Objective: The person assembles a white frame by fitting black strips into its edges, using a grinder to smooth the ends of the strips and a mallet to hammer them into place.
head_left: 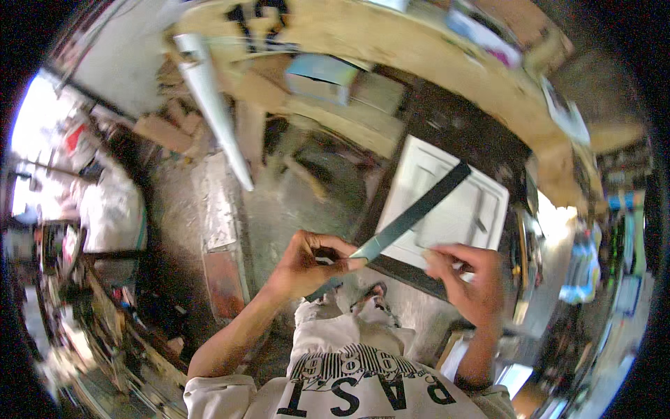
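Two hands, one flat dark strip (423, 208) – only the L hand (301, 264) clearly has hold of it. Its thumb & forefinger are clamped on the strip's near part, approx. 7 o'clock from the middle of the view; the strip's far end points to 2 o'clock, over a white panel (421, 164), w/ a short tail poking out below the grip.

R hand (476, 279) is at 4 o'clock, apart from the strip, thumb & forefinger bent toward each other. Tips are blurred – can't tell if they meet or pinch anything small.

Progress, as far as it shows: strip is off any surface & in the L grip, so that much looks done. No second grip on it yet, and it isn't set down or visibly fixed to anything, so the handling seems unfinished; can't judge how much is left.

Nearby: panel lies at 3 o'clock on a dark tabletop (481, 124), blue box (319, 78) at 12, long white tube (218, 115) at 10, white sack (112, 216) at 9.
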Motion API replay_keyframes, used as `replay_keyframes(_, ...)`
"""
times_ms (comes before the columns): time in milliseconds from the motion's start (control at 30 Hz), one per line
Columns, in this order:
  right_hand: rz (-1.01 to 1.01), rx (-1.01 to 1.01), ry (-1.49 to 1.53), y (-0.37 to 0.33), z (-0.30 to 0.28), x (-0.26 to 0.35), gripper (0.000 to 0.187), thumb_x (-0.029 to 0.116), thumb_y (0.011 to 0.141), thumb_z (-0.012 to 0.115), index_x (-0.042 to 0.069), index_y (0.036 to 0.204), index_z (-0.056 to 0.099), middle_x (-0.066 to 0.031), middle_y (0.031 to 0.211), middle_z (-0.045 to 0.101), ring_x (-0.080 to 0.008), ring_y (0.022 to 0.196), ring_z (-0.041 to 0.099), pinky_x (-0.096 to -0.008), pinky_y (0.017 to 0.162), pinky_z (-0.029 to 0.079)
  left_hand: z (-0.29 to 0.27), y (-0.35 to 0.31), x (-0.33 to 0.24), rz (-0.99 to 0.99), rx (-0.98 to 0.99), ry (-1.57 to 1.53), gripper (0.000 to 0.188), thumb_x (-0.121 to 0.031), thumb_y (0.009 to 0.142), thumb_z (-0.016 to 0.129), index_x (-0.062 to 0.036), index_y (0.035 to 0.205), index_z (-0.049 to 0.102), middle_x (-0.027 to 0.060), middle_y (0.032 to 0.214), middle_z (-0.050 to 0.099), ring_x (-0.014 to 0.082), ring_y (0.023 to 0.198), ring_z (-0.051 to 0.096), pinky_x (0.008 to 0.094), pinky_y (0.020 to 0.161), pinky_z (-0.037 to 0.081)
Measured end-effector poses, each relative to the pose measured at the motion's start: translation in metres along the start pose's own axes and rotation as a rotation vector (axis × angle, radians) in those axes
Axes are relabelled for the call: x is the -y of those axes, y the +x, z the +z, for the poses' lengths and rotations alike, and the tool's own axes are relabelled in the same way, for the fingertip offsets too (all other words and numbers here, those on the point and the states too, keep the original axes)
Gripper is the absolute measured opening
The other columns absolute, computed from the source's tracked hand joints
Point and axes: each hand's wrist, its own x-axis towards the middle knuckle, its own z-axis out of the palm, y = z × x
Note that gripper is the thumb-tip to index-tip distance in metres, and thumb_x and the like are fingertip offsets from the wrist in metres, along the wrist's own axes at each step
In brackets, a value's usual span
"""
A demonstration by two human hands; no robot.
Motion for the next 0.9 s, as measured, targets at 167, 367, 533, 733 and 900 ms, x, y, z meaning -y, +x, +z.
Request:
replay_keyframes(167, -0.259, 0.163, 0.421, 0.052, 0.109, 0.082, 0.017, 0.015, 0.085, 0.076, 0.0, 0.082, 0.07, -0.0057, 0.074, 0.07, -0.0105, 0.066, 0.066, -0.0242, 0.06, 0.052, -0.069, -0.095, -0.054, 0.135, -0.233, -0.028, 0.01, -0.009, 0.084, 0.076, 0.0006, 0.087, 0.074, 0.008, 0.082, 0.073, 0.0145, 0.074, 0.068, 0.0268, 0.07, 0.053)
replay_keyframes(367, -0.475, 0.648, 0.365, 0.075, 0.245, 0.206, 0.015, 0.011, 0.085, 0.075, 0.0, 0.077, 0.068, -0.0069, 0.073, 0.07, -0.0099, 0.062, 0.063, -0.0243, 0.058, 0.049, -0.153, -0.219, -0.04, 0.207, -0.663, -0.133, 0.01, -0.01, 0.083, 0.077, -0.0004, 0.087, 0.074, 0.0049, 0.084, 0.073, 0.0111, 0.076, 0.065, 0.0265, 0.073, 0.052)
replay_keyframes(533, -0.448, 0.66, 0.516, 0.099, 0.373, 0.286, 0.016, 0.011, 0.081, 0.078, -0.001, 0.086, 0.068, -0.009, 0.08, 0.07, -0.0145, 0.064, 0.064, -0.0281, 0.059, 0.055, -0.187, -0.289, -0.004, 0.136, -1.114, -0.151, 0.012, -0.012, 0.083, 0.077, -0.0015, 0.089, 0.075, 0.0035, 0.082, 0.073, 0.0096, 0.075, 0.063, 0.0269, 0.07, 0.05)
replay_keyframes(733, -0.479, 1.224, 0.489, 0.093, 0.514, 0.355, 0.02, 0.003, 0.084, 0.072, -0.003, 0.103, 0.07, -0.0097, 0.091, 0.072, -0.0149, 0.077, 0.068, -0.0282, 0.065, 0.057, -0.202, -0.348, 0.067, 0.089, -1.567, -0.135, 0.019, -0.016, 0.08, 0.079, -0.0006, 0.09, 0.075, 0.0032, 0.078, 0.072, 0.0067, 0.072, 0.059, 0.0248, 0.061, 0.047)
replay_keyframes(900, -0.612, 1.399, 0.317, 0.048, 0.597, 0.405, 0.029, 0.007, 0.086, 0.072, -0.003, 0.113, 0.067, -0.0096, 0.094, 0.072, -0.014, 0.084, 0.067, -0.0269, 0.072, 0.054, -0.189, -0.385, 0.128, -0.004, -2.112, -0.307, 0.016, -0.014, 0.081, 0.078, -0.0006, 0.089, 0.075, 0.0038, 0.081, 0.071, 0.009, 0.077, 0.062, 0.0266, 0.071, 0.049)
